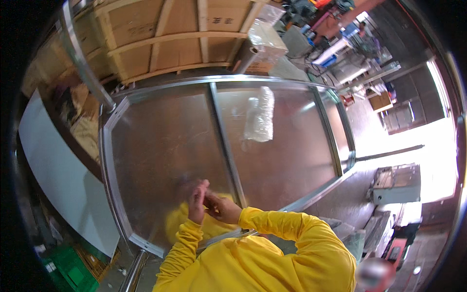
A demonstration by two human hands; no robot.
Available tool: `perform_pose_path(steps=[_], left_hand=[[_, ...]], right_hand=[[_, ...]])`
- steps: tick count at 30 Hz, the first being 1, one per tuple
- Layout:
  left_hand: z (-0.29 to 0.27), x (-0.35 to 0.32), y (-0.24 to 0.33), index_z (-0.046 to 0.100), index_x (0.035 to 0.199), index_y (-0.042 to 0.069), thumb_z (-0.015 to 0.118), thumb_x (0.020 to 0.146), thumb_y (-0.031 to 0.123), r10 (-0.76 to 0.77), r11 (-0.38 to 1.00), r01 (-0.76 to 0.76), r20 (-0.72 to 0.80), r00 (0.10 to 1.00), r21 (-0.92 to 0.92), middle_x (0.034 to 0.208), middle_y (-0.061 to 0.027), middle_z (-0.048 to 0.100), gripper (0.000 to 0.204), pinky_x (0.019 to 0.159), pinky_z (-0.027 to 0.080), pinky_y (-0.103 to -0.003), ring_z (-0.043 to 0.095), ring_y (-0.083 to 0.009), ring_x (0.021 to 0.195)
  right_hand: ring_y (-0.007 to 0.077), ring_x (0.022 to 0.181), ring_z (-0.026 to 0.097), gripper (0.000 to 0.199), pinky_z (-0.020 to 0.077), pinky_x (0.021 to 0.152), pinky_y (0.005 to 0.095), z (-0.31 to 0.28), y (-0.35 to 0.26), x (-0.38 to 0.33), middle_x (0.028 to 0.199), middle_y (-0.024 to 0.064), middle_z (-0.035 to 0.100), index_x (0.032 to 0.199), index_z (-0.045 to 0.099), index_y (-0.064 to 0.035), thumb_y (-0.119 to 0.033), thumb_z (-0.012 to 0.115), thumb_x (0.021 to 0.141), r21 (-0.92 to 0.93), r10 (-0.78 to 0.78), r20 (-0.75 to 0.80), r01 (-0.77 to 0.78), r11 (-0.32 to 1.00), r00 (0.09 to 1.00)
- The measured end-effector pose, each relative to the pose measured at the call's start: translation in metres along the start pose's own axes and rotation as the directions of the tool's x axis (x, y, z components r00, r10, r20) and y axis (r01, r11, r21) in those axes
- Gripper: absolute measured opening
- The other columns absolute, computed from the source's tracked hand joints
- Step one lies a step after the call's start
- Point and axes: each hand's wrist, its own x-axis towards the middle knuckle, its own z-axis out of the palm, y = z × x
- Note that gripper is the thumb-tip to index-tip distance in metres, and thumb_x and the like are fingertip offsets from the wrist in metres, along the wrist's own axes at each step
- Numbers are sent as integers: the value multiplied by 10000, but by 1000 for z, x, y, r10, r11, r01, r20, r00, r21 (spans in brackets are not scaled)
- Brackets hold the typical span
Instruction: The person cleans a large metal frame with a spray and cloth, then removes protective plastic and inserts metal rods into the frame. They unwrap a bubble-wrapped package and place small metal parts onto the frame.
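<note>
While hands (210, 203) meet | steel panel (165, 160) long axis left-right | grip unclear.

The single head view looks steeply down from above a large steel-framed metal panel (272, 160), close to it. The panel fills the centre, its far edge toward wooden crates (170, 39) at the top. Yellow sleeves enter from below the panel's near edge. Straight edges bend near the rim.
</note>
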Motion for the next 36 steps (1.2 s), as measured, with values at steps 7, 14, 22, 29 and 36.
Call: perform_pose_path(steps=[7,14,22,29,36], left_hand=[[166,31,-39,577,1336,31,453,1056,394,-138,974,83,257,957,212,1311,-57,603,475,1069,403,-337,542,-161,1208],[307,40,-149,656,1207,28,618,988,159,-196,940,151,123,973,305,1077,-26,687,259,773,544,-264,664,-116,901],[416,72,-204,650,1172,93,700,940,223,-509,857,503,28,860,116,993,12,673,271,742,511,-272,628,-108,851],[453,115,-215,688,989,51,760,893,234,-392,881,336,116,913,332,920,-1,669,219,751,509,-266,620,-112,814],[473,161,-163,669,940,11,712,922,254,-459,531,-59,345,819,845,831,-29,668,247,753,495,-279,586,-101,786]], right_hand=[[153,892,548,302,497,779,290,-81,79,-115,1099,71,508,1319,503,-23,-126,459,1038,512,233,-557,108,852,797],[141,971,546,374,518,756,253,-157,202,-196,1132,77,467,1354,520,-35,-263,422,1074,697,343,-517,153,701,785],[222,1074,468,443,405,971,313,-254,275,-250,1129,109,477,1393,535,-42,-305,391,1067,360,180,-731,148,921,658],[109,798,522,392,450,670,235,-312,305,-252,979,36,539,1287,592,-41,-331,548,1027,718,300,-512,209,664,805],[83,882,574,355,485,774,248,-353,328,-274,983,16,662,1266,613,24,-212,611,1001,757,314,-362,79,649,878]])
